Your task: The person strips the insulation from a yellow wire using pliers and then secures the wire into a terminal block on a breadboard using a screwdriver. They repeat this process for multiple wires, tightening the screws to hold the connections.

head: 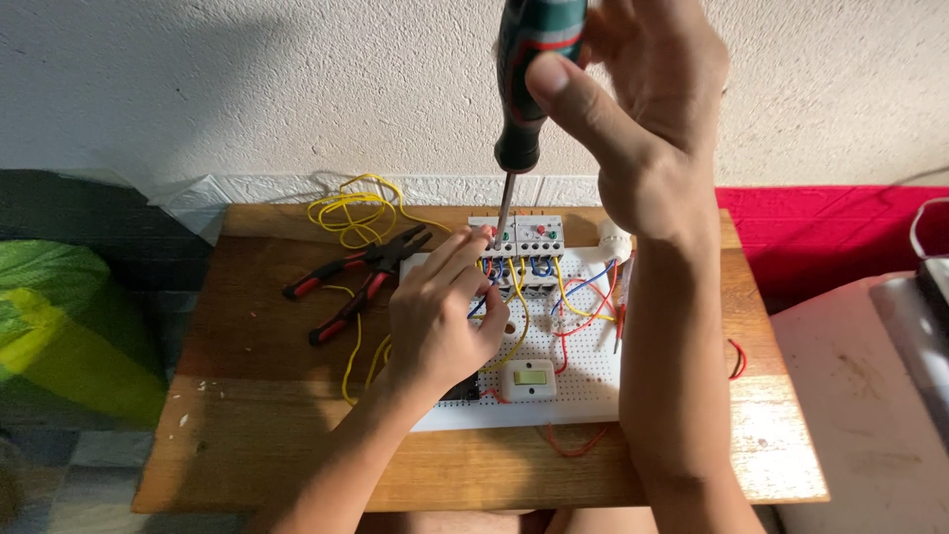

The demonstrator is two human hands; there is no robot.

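So my right hand (647, 109) has its grip closed round the dark green and black handle of a long screwdriver (524, 89), thumb pressed across the front, holding it upright with the metal tip down on top of the left one of two white and grey terminal-block modules (516, 237). My left hand (440, 321) is down on the white perforated plastic board (583, 366), fingers curled loosely and fingertips (474, 240) touching the front of that same module just beside the tip; can't tell if they're actually pinching a wire. Blue, yellow and red wires (568, 297) loop out from under the modules across the board, and a small white box with a yellowish window (530, 379) sits near the board's front edge. The board lies on a brown wooden bench (267, 415). Left of the board there's a pair of red and black handled pliers (361, 282), with a loose coil of yellow wire (354, 213) just behind them against the rough white wall (247, 89).
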